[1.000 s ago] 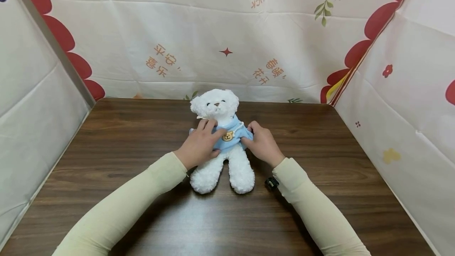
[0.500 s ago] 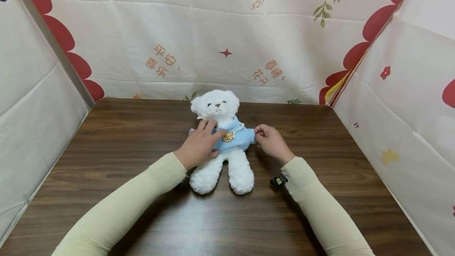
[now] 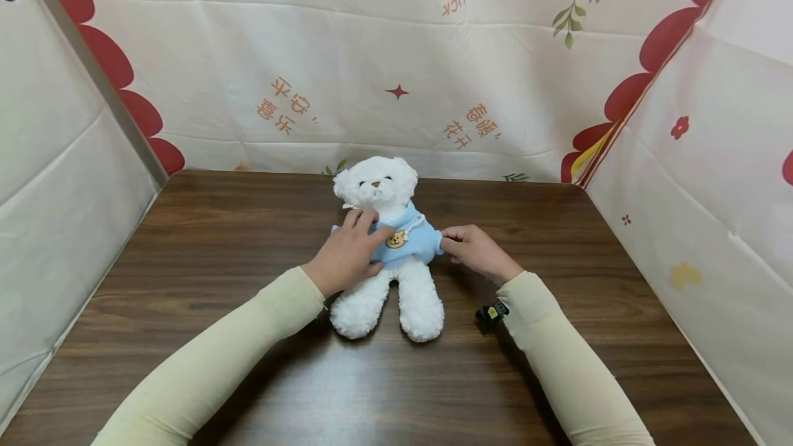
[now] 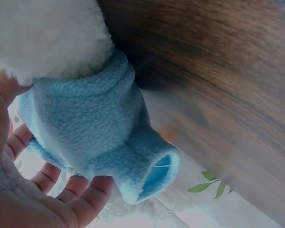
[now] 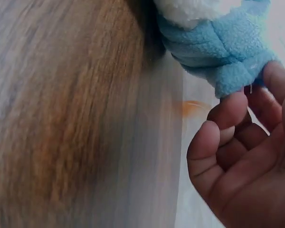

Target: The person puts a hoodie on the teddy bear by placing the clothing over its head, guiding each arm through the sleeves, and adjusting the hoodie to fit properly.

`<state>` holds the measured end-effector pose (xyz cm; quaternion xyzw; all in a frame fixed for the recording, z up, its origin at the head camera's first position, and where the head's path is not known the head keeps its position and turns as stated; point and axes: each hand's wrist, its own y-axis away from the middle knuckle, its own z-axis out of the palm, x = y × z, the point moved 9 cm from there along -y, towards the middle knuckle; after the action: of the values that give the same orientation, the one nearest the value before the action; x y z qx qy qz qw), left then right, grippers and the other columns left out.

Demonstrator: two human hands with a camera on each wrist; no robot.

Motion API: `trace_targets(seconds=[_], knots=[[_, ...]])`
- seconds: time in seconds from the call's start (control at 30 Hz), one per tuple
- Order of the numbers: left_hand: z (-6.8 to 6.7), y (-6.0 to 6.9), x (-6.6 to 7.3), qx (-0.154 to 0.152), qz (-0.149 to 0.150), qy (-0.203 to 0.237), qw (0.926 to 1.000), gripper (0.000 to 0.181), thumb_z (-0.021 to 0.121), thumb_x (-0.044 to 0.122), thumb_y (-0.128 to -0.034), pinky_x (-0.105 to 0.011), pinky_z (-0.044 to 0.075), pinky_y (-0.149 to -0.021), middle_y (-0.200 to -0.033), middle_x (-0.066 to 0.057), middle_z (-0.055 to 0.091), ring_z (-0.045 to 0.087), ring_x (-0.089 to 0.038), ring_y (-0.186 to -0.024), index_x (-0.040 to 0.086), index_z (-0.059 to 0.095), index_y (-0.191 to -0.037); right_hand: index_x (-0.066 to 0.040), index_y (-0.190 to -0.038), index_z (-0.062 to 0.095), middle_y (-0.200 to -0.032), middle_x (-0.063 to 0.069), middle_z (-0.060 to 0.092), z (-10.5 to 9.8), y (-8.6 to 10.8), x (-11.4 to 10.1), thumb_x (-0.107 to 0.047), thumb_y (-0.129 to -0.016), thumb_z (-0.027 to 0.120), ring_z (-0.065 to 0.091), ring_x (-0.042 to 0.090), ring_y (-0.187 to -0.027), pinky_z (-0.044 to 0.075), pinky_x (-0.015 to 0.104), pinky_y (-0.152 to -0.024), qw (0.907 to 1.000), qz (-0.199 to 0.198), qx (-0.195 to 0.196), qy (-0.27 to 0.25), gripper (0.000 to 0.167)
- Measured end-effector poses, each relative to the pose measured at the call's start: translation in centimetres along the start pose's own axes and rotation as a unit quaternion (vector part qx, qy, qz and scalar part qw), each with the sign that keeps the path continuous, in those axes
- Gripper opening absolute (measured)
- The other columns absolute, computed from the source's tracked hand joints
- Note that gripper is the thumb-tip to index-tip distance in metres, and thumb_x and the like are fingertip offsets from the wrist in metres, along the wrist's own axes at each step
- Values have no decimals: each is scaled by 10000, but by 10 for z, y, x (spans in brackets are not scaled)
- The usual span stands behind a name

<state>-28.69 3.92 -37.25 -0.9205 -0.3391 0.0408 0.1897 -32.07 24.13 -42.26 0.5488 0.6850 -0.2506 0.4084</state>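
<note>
A white teddy bear in a light blue hoodie with a small bear-face patch lies on its back, legs toward me. My left hand holds it across the left part of the torso, fingers over the front and thumb near the hem. The left wrist view shows one sleeve with its round opening facing out; no white paw is visible in it. At the other side, my right hand pinches the end of the other sleeve between thumb and fingers. Both the bear's paws are out of sight.
A dark wood-grain table lies under the bear. Printed white cloth walls stand at the back and both sides. A small black device sits at my right wrist.
My right hand has let go of the hoodie's side, moved outward to the right, and now pinches the sleeve end, which sticks out more. The left hand stays in place.
</note>
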Motion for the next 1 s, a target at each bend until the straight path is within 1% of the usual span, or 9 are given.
trace_targets(seconds=[0.13, 0.23, 0.4, 0.53, 0.63, 0.73, 0.8, 0.9, 1.0], knots=[[-1, 1, 0, 122, 45, 17, 9999, 488, 788, 270, -853, -409, 507, -737, -1251, -174, 458, 436, -357, -1138, 152, 602, -1288, -45, -1105, 716, -936, 207, 619, 4, -1, 1, -155, -1009, 576, 566, 287, -774, 505, 419, -744, 9997, 26, -238, -57, 202], [-2, 1, 1, 197, 82, -51, 9998, 501, 800, 270, -841, -409, 509, -739, -1239, -187, 457, 441, -361, -1122, 154, 596, -1284, -45, -1029, 705, -881, 176, 597, 7, 0, -3, -134, -990, 597, 543, 258, -738, 497, 386, -683, 9997, -15, -234, -38, 145], [3, 2, 3, -37, 68, -202, 9998, 635, 786, 276, -863, -407, 517, -716, -1284, -229, 404, 409, -376, -1120, 232, 524, -1439, -60, -858, 643, -706, 50, 495, 5, 1, -14, -91, -968, 599, 419, 179, -576, 373, 292, -521, 9996, -202, 33, 202, 122], [5, 3, 3, -176, 71, -217, 9996, 667, 772, 246, -877, -393, 521, -670, -1324, -255, 387, 389, -384, -1133, 277, 489, -1480, -71, -798, 595, -654, 20, 433, -6, -1, -18, -46, -946, 604, 387, 176, -546, 343, 296, -519, 9966, -395, 192, 700, 150], [6, 4, 3, -192, 147, -273, 9993, 645, 771, 226, -877, -378, 510, -653, -1311, -247, 400, 395, -375, -1113, 273, 510, -1464, -69, -791, 595, -676, 24, 437, -17, -6, -16, -47, -932, 611, 408, 191, -590, 354, 313, -562, 9960, -348, 159, 810, 143], [7, 4, 4, -213, 239, -336, 9989, 630, 771, 222, -875, -374, 497, -656, -1294, -235, 408, 398, -368, -1095, 265, 521, -1451, -63, -814, 625, -715, 34, 480, -26, -14, -7, -76, -926, 616, 450, 219, -653, 398, 343, -605, 9992, -46, 2, 397, 114], [8, 3, 4, -254, 263, -344, 9987, 626, 768, 228, -878, -383, 494, -673, -1295, -230, 403, 393, -368, -1098, 263, 519, -1450, -56, -832, 639, -739, 45, 513, -30, -19, 0, -87, -928, 614, 479, 236, -701, 440, 378, -654, 9996, 230, -97, -99, 104], [9, 2, 3, -390, 222, -346, 9984, 629, 755, 244, -889, -386, 493, -696, -1305, -218, 389, 374, -361, -1111, 275, 501, -1463, -49, -857, 641, -761, 61, 553, -33, -27, 8, -88, -947, 603, 521, 248, -753, 479, 435, -737, 9961, 497, -260, -682, 106], [10, 2, 2, -462, 203, -307, 9983, 626, 746, 241, -894, -391, 496, -710, -1309, -216, 384, 368, -366, -1122, 275, 495, -1467, -61, -867, 644, -759, 66, 575, -34, -32, 13, -99, -970, 593, 540, 240, -755, 488, 449, -766, 9925, 680, -345, -959, 122]])
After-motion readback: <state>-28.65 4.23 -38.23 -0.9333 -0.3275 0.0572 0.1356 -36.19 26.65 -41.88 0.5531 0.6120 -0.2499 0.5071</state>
